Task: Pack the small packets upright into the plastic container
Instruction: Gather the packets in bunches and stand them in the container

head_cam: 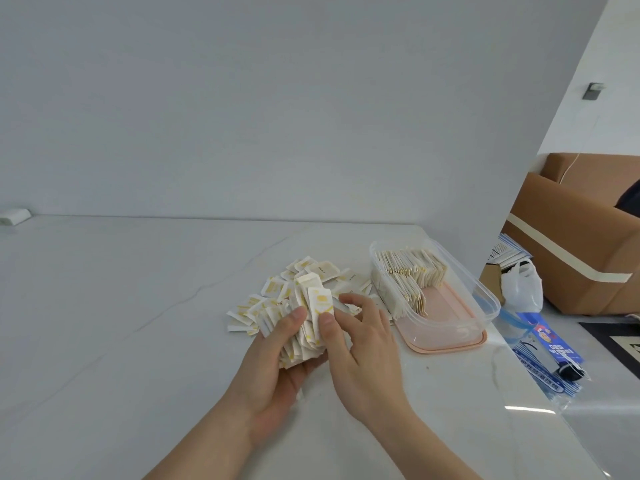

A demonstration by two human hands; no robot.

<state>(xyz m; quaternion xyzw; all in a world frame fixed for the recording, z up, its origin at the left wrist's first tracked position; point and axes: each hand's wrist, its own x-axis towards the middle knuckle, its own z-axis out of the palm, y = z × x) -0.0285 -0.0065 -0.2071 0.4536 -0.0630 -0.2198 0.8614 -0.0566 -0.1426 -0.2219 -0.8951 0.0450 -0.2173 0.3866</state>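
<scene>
left hand (pixel 273 372) gripping packet stack (pixel 304 327), right hand (pixel 360 344) pinching it, container (pixel 485 299) beside

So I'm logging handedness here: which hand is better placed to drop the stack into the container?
Right hand: it pinches the stack that the left hand grips, and the container lies on its side.

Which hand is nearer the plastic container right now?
Right. The right hand is just left of the plastic container, pinching the stack of packets; the left hand holds that stack farther left.
</scene>
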